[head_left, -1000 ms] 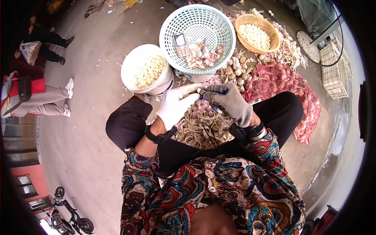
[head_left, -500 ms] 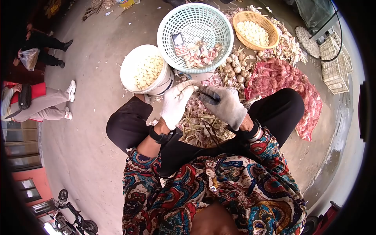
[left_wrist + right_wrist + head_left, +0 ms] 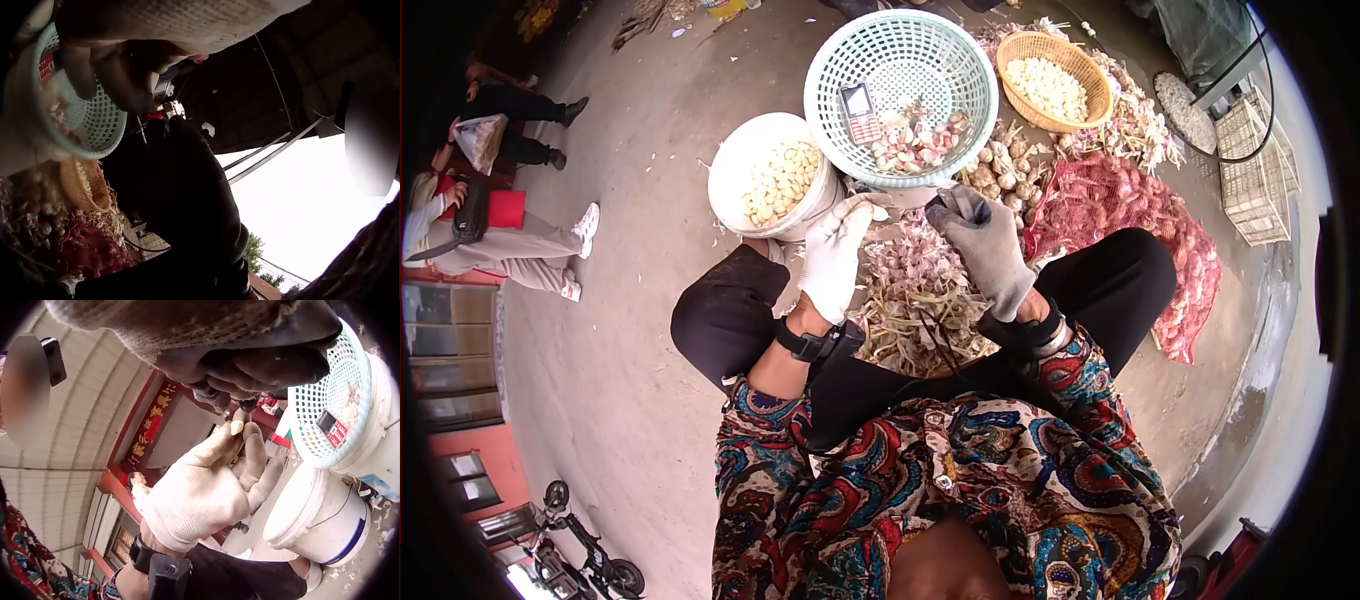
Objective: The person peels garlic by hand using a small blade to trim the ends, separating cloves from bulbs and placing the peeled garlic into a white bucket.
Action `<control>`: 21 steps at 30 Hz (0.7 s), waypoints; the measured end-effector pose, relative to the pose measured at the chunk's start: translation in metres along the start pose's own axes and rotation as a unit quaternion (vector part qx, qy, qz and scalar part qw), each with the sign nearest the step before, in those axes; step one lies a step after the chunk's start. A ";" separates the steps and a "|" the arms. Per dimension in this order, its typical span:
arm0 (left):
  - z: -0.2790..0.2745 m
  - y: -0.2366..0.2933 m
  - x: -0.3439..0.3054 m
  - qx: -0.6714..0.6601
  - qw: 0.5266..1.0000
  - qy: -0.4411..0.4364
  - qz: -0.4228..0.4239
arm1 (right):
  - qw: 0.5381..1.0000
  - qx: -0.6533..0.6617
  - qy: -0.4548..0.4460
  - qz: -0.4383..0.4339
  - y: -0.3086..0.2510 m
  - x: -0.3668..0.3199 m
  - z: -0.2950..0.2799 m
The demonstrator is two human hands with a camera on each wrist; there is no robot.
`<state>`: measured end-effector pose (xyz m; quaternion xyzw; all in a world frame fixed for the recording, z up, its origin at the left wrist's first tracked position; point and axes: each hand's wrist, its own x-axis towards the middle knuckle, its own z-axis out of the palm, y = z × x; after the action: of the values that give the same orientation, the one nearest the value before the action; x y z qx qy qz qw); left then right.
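Head view, L. to R. The white bucket (image 3: 732, 165), holding peeled cloves (image 3: 780, 185), stands nr. the L. knee (image 3: 725, 300), prob. so that the L. side can reach it w/o a long stretch. The L. hand (image 3: 835, 255), in a white glove, pinches one peeled clove (image 3: 237, 427) btwn. thumb and forefinger; these are clamped on it at the tips, the other fingers bent and slightly apart (R. wrist view). Such a tip grip prob. suits a small, smooth piece and leaves most of it exposed. The green basket (image 3: 900, 50) rests atop a second bucket (image 3: 380, 394), prob. for height; it bears a phone (image 3: 860, 105) lying beside unpeeled cloves (image 3: 915, 150). Btwn. the legs lies a heap of skins and stalks (image 3: 915, 290), below both hands, where scraps would drop. The R. hand (image 3: 990, 255), in a grey glove, is nr. the L. but apart from it; its fingers are curled inward, and whether they hold anything can't be told. Farther R.: garlic bulbs (image 3: 1005, 175) on the floor (image 3: 630, 240), an orange basket (image 3: 1092, 80) of peeled cloves, and a red net sack (image 3: 1125, 215) of bulbs nr. the R. knee (image 3: 1140, 275), prob. for easy reach.
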<state>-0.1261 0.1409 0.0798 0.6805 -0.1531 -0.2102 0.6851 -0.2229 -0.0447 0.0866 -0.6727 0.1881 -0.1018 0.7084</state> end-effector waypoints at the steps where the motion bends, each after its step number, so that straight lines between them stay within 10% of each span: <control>1: 0.005 0.003 -0.003 -0.028 0.999 0.000 -0.028 | 0.999 -0.004 -0.006 -0.035 0.011 0.001 0.000; 21: 0.007 -0.006 0.000 -0.274 0.939 -0.145 -0.149 | 0.996 0.081 -0.030 -0.007 0.011 0.004 0.018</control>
<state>-0.1303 0.1348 0.0742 0.4438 -0.0839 -0.4402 0.7760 -0.2131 -0.0294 0.0751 -0.6168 0.1533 -0.1010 0.7655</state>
